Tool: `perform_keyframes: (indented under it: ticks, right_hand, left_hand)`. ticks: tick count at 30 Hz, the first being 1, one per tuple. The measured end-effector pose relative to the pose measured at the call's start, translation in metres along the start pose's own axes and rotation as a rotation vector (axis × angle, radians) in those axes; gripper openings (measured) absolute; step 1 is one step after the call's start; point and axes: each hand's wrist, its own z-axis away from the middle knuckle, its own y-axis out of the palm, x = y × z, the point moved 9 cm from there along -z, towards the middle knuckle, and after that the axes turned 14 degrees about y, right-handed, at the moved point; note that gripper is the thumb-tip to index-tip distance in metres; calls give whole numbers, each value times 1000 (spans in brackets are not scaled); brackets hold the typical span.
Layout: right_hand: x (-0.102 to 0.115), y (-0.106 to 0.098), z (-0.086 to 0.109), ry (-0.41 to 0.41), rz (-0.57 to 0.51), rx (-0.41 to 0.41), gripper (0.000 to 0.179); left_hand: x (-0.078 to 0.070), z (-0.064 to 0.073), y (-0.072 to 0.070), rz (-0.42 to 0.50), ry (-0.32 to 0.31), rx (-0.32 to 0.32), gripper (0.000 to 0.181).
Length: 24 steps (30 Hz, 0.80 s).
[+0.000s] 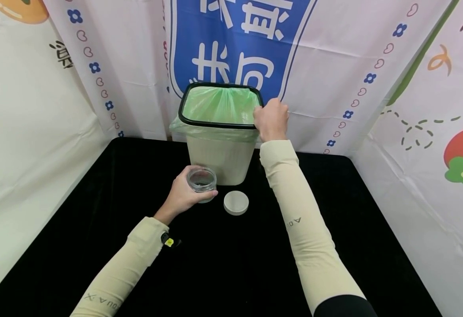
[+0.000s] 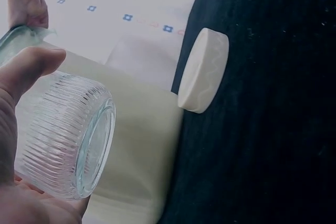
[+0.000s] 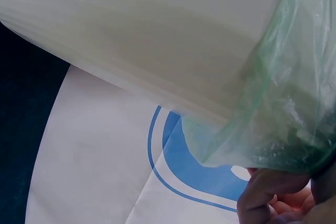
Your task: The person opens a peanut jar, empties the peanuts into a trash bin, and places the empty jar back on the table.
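Note:
My left hand [image 1: 182,193] grips a clear glass jar [image 2: 68,135] with ribbed sides, its open mouth facing up in the head view. The thumb and fingers wrap round the jar, which is held in front of a cream trash bin [image 1: 219,156]. At the bin's right rim, my right hand [image 1: 272,119] grips the black rim [image 1: 219,125] with curled fingers [image 3: 262,192]. A green plastic bag [image 1: 215,103] lines the bin and folds out over its edge. Beside the jar, a round white lid [image 1: 236,203] lies on the black tablecloth.
The bin stands toward the back of the black-covered table [image 1: 215,273]. Behind it hangs a white printed curtain [image 1: 318,66] with a blue panel [image 1: 239,39]. White printed cloth walls [image 1: 421,145] also close in the left and right sides.

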Motion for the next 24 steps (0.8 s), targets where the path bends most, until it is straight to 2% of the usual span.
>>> perform_keyframes:
  ticks: [10, 24]
  right_hand:
    - [-1, -1, 0, -5, -15, -18, 28]
    - [-1, 0, 1, -24, -28, -22, 27]
  left_hand:
    - [16, 5, 8, -59, -68, 37, 75]
    - [31, 9, 13, -74, -114, 24, 78]
